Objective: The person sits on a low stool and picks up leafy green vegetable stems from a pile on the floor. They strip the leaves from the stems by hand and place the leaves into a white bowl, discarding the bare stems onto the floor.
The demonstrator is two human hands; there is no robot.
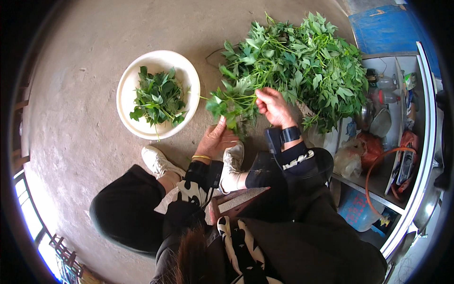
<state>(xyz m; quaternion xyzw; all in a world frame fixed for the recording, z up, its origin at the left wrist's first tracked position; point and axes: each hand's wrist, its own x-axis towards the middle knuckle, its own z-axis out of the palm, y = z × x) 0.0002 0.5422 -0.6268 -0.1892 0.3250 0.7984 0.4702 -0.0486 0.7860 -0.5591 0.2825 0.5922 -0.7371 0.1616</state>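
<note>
A bunch of leafy green stems (236,104) is between my hands, above the floor. My right hand (273,106) pinches the stems at their right end, thumb against curled fingers. Just below the leaves is my left hand (218,138), thumb up and fingers spread and blurred; the thumb tip meets the lower leaves, and I see nothing gripped in it. To the left stands a round white basin (124,97) with picked leaves (159,96) heaped inside. A large pile of leafy vines (301,64) lies beyond my right hand.
On the right, an open cabinet (386,188) holds bottles, plastic bags (349,156) and metal pots. An orange hose (369,177) runs down to a blue gas cylinder (358,209). My shoes (159,161) rest on the concrete floor (78,106), near a wooden stool (214,209) under me.
</note>
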